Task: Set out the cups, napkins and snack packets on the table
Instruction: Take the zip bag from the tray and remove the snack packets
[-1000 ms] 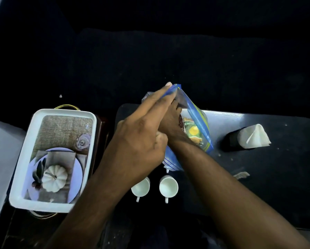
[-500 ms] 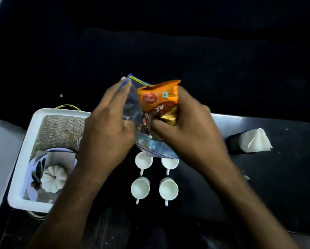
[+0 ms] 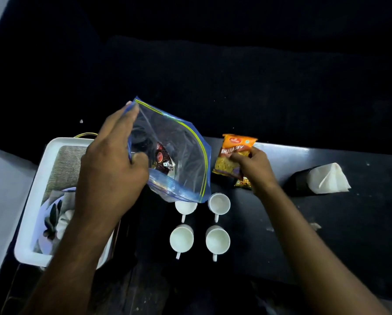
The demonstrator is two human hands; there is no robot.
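Right hand: fingers curled over the lower half of an orange snack packet, pinching it from above against the dark table. Packet lying flat near the far edge of the table, printed face up, top end pointing away, just right of the plastic bag. A second bit of printed wrapper peeking out under the heel of the hand; cannot tell whether part of the same packet.

Left hand: fingertips stretched up along the top corner of a clear zip bag, thumb pressed on the near side, so the bag's mouth edge pinched and held up off the table. Bag blue-edged with a yellow-green seal line, hanging open and tilted. Inside, a dark red packet low against the left side.

Below the bag, four white cups upright in a two-by-two block, handles toward the viewer; far-left one partly hidden by the bag's lower corner.

Further right on the table, a white napkin folded to a point, sticking out of a dark holder, well apart from the cups.

Left of the table, under the left forearm, a white tray holding woven cloth, a plate and a pale pumpkin-shaped piece, mostly covered.
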